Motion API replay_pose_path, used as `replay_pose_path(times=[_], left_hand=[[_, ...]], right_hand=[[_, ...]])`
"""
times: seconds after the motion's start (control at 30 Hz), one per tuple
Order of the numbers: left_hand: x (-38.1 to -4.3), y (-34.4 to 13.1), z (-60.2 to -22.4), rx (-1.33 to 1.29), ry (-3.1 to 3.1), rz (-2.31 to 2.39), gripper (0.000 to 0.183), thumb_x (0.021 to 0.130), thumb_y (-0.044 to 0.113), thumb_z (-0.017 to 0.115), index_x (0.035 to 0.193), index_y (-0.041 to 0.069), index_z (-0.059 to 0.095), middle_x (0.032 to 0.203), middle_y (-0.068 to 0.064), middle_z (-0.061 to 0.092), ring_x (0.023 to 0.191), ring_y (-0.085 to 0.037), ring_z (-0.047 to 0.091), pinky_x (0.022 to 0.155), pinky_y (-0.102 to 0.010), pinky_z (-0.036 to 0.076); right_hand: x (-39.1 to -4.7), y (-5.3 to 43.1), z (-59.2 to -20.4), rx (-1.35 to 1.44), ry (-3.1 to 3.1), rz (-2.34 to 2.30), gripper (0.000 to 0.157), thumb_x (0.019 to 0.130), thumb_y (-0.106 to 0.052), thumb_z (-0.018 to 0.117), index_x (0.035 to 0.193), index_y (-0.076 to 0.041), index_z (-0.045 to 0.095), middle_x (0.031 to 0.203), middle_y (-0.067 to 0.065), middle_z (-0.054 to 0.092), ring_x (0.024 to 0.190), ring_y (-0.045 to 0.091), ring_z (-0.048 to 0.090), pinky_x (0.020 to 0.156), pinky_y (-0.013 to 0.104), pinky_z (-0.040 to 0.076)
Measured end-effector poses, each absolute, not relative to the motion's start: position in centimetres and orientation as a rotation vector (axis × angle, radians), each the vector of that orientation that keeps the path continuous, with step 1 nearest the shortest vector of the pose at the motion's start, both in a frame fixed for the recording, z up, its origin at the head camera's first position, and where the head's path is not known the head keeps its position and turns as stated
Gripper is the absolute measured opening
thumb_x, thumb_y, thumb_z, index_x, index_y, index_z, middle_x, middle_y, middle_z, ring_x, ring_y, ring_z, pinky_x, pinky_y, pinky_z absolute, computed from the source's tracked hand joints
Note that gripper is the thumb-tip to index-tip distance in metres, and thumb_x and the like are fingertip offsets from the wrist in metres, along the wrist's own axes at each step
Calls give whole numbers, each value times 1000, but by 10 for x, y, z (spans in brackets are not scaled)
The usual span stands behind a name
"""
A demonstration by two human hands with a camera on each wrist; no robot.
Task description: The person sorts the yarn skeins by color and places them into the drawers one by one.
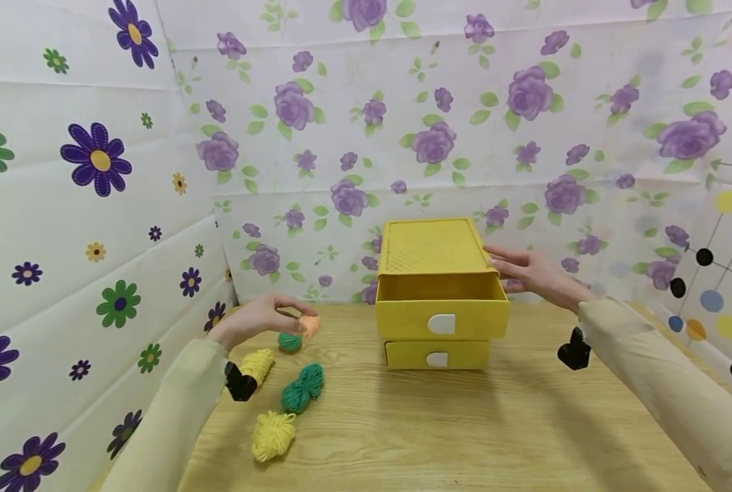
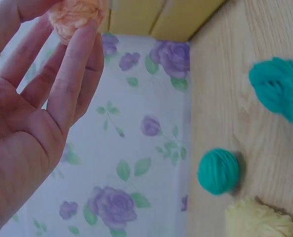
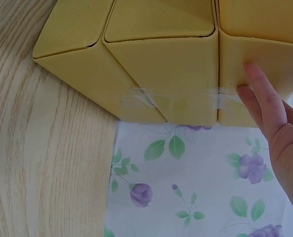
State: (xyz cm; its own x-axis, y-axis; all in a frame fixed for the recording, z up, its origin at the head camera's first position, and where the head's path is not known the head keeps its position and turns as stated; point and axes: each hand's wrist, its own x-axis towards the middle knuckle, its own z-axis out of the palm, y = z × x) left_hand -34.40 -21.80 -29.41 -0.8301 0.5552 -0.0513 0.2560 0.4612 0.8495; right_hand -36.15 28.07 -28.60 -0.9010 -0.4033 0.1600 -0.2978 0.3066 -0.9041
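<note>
My left hand (image 1: 261, 318) pinches a small peach yarn ball (image 1: 311, 326) between thumb and fingertips, above the table's left side. In the left wrist view, the peach yarn shows at the top edge, partly cut off. Below that hand lie a round green yarn ball (image 1: 289, 342) and a yellow yarn skein (image 1: 258, 366). My right hand (image 1: 534, 275) rests its fingertips against the right side of a yellow drawer unit (image 1: 433, 247); its fingers look fairly straight in the right wrist view. The unit's upper drawer (image 1: 405, 321) is pulled out, its floor hidden from sight.
Nearer the front lie a twisted green skein (image 1: 303, 388) and another yellow skein (image 1: 273, 436). A lower drawer (image 1: 402, 355) with a white handle sits beneath the pulled-out one. Flowered sheets (image 1: 341, 123) hang behind and left of the wooden table (image 1: 402, 437).
</note>
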Motion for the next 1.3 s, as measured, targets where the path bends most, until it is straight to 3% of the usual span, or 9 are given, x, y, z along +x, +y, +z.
replay_pose_path(times=[0.13, 0.67, 0.93, 1.3], left_hand=[[-347, -204, -282, 737, 2375, 1331, 34, 82, 16, 67, 114, 9, 63, 122, -11, 51, 98, -27, 55, 84, -44, 43], [-353, -156, -243, 813, 2413, 1443, 34, 81, 22, 70, 113, 14, 64, 119, -5, 53, 97, -23, 57, 85, -44, 42], [-352, -135, -234, 840, 2422, 1426, 32, 81, 24, 69, 111, 18, 66, 122, -1, 50, 98, -20, 57, 88, -46, 39], [-353, -93, -231, 904, 2406, 1491, 30, 80, 21, 70, 109, 17, 67, 118, 1, 54, 98, -18, 56, 83, -40, 44]], right_hand=[[-360, 281, -287, -647, 2460, -1678, 59, 92, -34, 52, 142, -13, 30, 142, 14, 28, 112, 32, 47, 84, 42, 43], [-359, 281, -286, -654, 2466, -1674, 60, 92, -35, 52, 143, -14, 29, 141, 17, 29, 110, 32, 49, 80, 36, 46], [-360, 283, -289, -652, 2453, -1686, 59, 92, -34, 52, 143, -13, 28, 140, 19, 29, 109, 30, 50, 80, 37, 46], [-362, 282, -287, -671, 2458, -1675, 59, 93, -34, 51, 143, -15, 28, 141, 18, 28, 113, 32, 47, 81, 37, 46]])
